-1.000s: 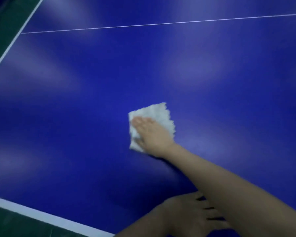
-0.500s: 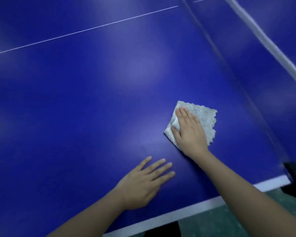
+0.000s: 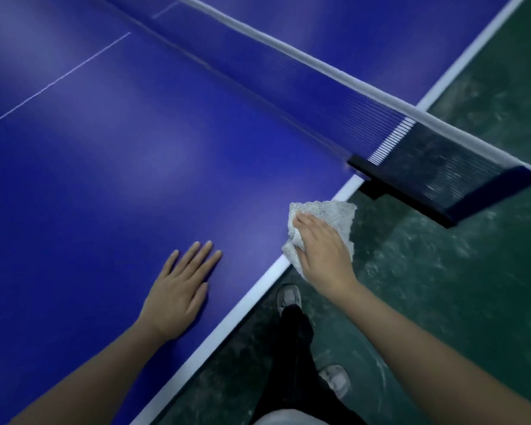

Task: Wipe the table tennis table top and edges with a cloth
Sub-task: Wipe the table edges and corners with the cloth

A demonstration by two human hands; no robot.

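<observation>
Cloth (image 3: 328, 211) lies over the white side edge of the table (image 3: 135, 148), part hanging past it, just short of the net clamp (image 3: 377, 179); right hand (image 3: 322, 253) presses it, fingers curled around it; left hand (image 3: 178, 289) rests flat, empty; pushed further, cloth could snag the clamp or slip off.

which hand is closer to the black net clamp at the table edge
Right. The right hand presses the white fluffy cloth over the white edge just short of the black net clamp; the left hand lies flat on the blue top, farther away.
</observation>
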